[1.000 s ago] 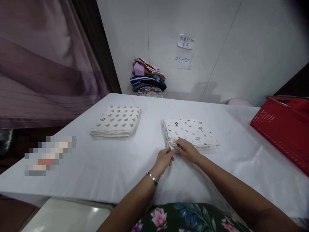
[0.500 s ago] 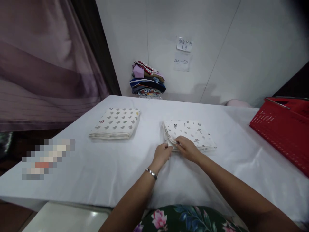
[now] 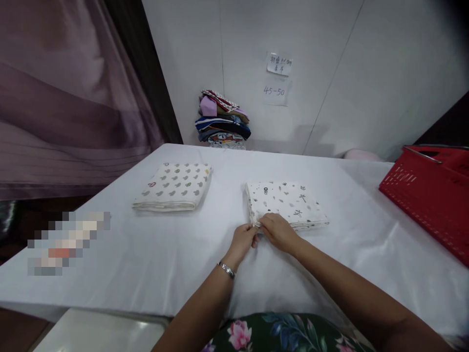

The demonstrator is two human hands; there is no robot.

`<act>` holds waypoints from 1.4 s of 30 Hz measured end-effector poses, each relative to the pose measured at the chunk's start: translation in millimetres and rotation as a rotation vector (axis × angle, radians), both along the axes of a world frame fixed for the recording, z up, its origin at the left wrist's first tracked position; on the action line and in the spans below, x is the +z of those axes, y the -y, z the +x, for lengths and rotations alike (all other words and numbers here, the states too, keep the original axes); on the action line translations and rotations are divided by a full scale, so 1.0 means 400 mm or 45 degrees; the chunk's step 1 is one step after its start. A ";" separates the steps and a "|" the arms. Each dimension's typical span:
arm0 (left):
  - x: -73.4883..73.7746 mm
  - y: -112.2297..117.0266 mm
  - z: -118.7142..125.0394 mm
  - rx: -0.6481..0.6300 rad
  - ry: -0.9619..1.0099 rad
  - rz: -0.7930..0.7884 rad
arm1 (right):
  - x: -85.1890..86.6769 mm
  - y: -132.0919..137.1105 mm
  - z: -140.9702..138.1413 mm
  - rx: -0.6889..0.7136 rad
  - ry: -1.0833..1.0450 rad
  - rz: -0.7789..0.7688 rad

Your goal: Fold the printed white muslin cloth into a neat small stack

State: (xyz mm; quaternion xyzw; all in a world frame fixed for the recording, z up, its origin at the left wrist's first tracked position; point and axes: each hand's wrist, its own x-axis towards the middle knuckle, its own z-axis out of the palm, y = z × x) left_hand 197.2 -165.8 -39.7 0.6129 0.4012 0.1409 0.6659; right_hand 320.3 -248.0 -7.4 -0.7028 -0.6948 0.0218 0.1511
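Leaf cloth (image 3: 287,199): lifted corner went down.
Left hand (image 3: 243,238), right hand (image 3: 279,231): pinching it.
Red basket (image 3: 430,200): we can't see in.
Table (image 3: 227,190): gap left of cloth.

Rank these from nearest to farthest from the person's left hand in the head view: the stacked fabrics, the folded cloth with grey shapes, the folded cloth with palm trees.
From the left hand:
1. Folded cloth with palm trees: right at the hand, ahead and to its right.
2. Folded cloth with grey shapes: ahead and to the left.
3. Stacked fabrics: farthest forward, near the wall.
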 end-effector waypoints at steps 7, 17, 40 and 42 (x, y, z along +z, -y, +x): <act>0.005 -0.013 -0.021 -0.066 0.177 -0.278 | -0.022 0.008 -0.008 0.015 0.003 0.073; 0.034 -0.035 -0.001 -0.141 -0.045 -0.200 | -0.036 0.051 -0.006 0.072 -0.047 0.213; 0.046 -0.042 -0.001 -0.143 -0.191 -0.039 | 0.007 0.247 0.404 -1.255 -1.175 -0.254; 0.053 -0.039 0.001 -0.120 -0.164 -0.061 | 0.017 0.244 0.410 -1.229 -1.218 -0.269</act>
